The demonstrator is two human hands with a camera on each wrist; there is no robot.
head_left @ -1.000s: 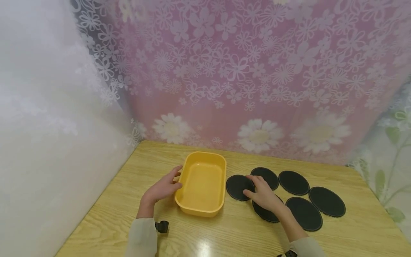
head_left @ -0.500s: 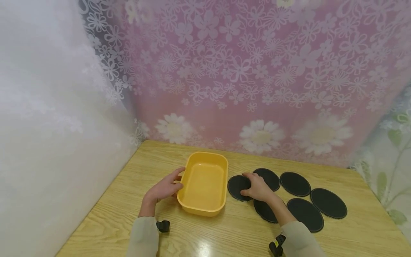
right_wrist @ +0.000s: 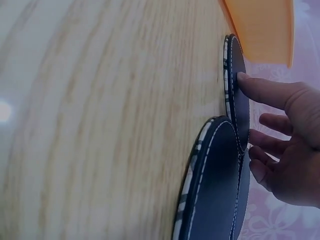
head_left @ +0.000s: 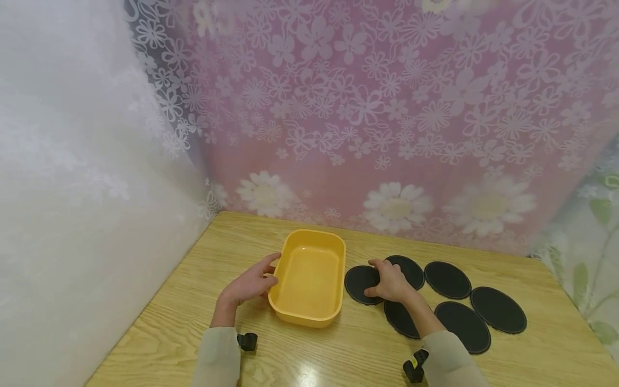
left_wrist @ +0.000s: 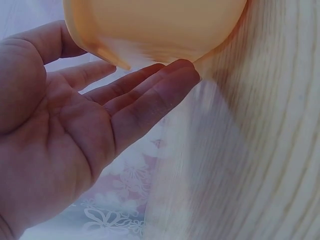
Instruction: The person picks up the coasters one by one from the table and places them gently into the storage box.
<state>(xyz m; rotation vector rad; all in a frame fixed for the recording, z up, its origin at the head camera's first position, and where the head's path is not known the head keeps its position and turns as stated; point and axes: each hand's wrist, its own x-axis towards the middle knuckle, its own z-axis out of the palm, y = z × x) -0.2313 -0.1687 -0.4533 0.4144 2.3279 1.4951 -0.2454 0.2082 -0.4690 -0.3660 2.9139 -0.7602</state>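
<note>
A yellow rectangular tray [head_left: 304, 322] stands on the wooden table. At its left side is my left hand [head_left: 249, 282], thumb and index finger near the rim. In the left wrist view, that hand's extended fingers [left_wrist: 155, 100] lie along the outside of the tray wall. To the tray's right, my right hand [head_left: 394, 282] reaches over a round black coaster [head_left: 358, 285] with white edge stitching. The right wrist view has the thumb [right_wrist: 260, 89] resting on the coaster's face and the other fingers, loosely bent, by its far edge. The coaster lies flat.
Several more black coasters lie close together on the right: one behind my right hand [head_left: 408, 270], one partly under the forearm [head_left: 399, 321], others [head_left: 447, 279] farther right. A flowered pink curtain [head_left: 309, 134] hangs behind the table, with a pale one [head_left: 96, 215] on the left.
My right hand has moved slightly left and lower over the nearest coaster, its thumb coming onto it. My left hand stays beside the tray. The whole view has shifted a little.
</note>
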